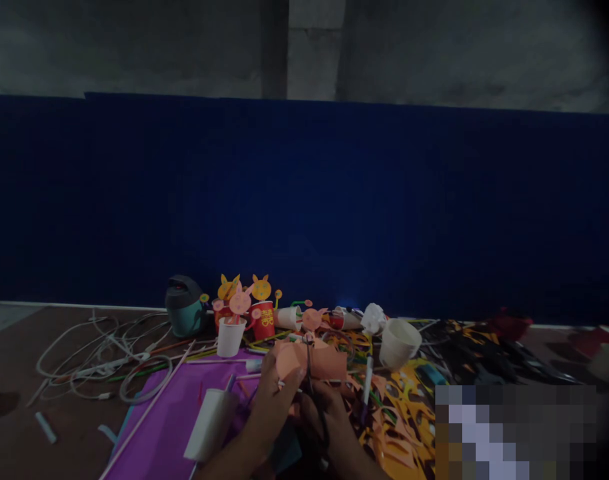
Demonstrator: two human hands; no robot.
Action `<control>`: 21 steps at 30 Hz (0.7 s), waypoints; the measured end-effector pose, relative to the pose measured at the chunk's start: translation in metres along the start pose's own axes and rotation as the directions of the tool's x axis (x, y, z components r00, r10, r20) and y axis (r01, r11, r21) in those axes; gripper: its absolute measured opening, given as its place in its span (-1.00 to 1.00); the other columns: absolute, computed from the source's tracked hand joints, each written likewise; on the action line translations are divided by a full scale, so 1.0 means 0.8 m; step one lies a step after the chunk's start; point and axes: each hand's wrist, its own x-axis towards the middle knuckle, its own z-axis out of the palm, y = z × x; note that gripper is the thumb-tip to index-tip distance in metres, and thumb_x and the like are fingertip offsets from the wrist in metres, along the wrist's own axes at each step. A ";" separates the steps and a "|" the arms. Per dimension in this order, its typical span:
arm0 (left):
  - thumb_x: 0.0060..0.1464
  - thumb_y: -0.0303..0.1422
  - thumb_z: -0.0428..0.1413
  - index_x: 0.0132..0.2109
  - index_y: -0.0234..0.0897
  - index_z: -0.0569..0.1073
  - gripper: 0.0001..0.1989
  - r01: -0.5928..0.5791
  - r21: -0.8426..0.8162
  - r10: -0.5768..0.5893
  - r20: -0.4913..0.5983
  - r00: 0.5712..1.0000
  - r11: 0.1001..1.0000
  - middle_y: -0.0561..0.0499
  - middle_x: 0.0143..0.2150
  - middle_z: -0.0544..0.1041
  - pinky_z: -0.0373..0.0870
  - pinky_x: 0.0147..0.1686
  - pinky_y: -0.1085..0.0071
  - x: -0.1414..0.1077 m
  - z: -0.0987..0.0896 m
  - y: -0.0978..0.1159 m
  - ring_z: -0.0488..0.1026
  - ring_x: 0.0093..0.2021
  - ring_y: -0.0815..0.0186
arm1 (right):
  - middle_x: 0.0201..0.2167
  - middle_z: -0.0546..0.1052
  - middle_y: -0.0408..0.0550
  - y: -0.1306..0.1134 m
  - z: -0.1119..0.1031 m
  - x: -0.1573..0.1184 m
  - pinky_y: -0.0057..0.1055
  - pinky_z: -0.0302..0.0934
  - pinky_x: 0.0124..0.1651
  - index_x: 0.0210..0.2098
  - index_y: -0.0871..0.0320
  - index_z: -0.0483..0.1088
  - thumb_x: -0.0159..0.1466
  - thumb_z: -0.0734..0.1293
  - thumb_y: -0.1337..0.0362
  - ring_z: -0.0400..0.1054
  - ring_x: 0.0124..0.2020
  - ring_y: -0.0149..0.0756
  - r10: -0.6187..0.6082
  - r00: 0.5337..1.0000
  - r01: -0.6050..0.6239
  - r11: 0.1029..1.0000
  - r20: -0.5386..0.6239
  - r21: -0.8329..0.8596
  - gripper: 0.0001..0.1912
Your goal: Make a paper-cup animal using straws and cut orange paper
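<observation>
Craft workspace: paper scraps (391,448), decorated cups (263,323)

Two hands (273,395) (329,405), one pair of scissors (309,363), two yellow faces (228,289) (261,289)

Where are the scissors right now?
In the head view, the scissors are low, just right of centre, in the right hand, at the orange paper in the left hand.

Single head-worn view, facing forward and down
From close by, it looks over the left hand (275,395) and right hand (330,415) to a blue backdrop (304,200).
</observation>
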 end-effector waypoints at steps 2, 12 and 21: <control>0.14 -0.26 0.03 0.04 -0.23 0.40 -0.66 0.007 -0.009 -0.007 -0.004 1.000 1.000 -0.09 -0.10 0.53 0.15 0.15 0.15 0.000 0.000 -0.001 0.40 0.03 0.13 | -0.65 0.40 -0.13 0.003 0.001 0.001 -0.52 0.07 -0.64 -0.29 0.22 0.53 0.04 0.42 -0.08 0.15 -0.68 -0.45 0.021 0.999 -0.022 0.999 0.037 0.025 -0.52; 0.10 -0.30 0.05 0.08 -0.22 0.37 -0.62 0.008 0.002 -0.008 0.036 0.999 1.000 -0.07 -0.08 0.51 0.20 0.13 0.17 0.012 -0.007 -0.012 0.40 0.03 0.14 | -0.66 0.39 -0.16 0.018 -0.009 0.007 -0.53 0.07 -0.60 -0.32 0.25 0.53 0.05 0.43 -0.03 0.15 -0.67 -0.46 0.032 0.999 -0.032 0.999 0.039 0.007 -0.57; 0.08 -0.28 0.08 0.05 -0.20 0.41 -0.63 0.007 0.007 -0.008 0.031 1.000 1.000 -0.08 -0.05 0.51 0.15 0.16 0.14 0.014 -0.012 -0.012 0.38 0.04 0.11 | -0.74 0.28 -0.24 0.020 -0.010 0.007 -0.56 -0.06 -0.67 -0.45 0.26 0.50 0.05 0.41 -0.09 0.00 -0.73 -0.55 0.039 0.999 -0.040 0.999 0.030 0.012 -0.53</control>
